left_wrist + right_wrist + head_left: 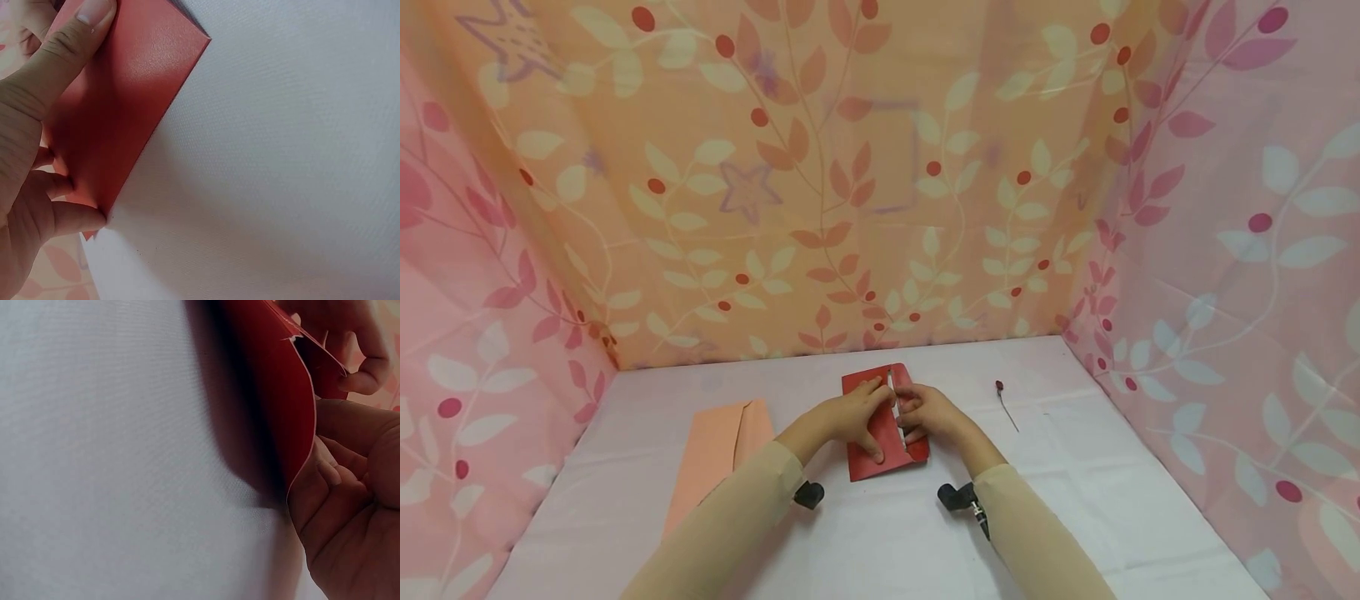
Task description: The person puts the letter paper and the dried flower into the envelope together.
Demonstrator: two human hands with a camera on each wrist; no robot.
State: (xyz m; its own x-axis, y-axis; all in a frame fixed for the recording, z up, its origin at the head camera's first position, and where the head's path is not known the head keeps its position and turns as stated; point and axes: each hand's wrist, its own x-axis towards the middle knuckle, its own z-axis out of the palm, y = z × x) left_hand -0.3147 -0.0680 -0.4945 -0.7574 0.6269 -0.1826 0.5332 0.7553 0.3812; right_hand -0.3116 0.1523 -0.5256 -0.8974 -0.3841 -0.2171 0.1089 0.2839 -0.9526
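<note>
A red envelope [880, 450] lies on the white-covered table, its long open side and flap to the right. A pale strip [892, 379] shows along the opening; whether it is paper inside or the envelope's lining cannot be made out. My left hand [855, 417] holds the envelope, thumb [59, 59] flat on its front, other fingers spread toward the far end, one bent at the opening's edge. Over the flap side, my right hand [934, 414] grips at the opening with curled fingers [350, 425]. The bowed flap edge [310, 400] partly hides those fingertips.
To the left lies a larger peach envelope [700, 450], partly under my left forearm. A small dried flower with a thin stem [1000, 387] rests on the right of the table [1075, 467]. Patterned curtains [850, 208] enclose the back and sides.
</note>
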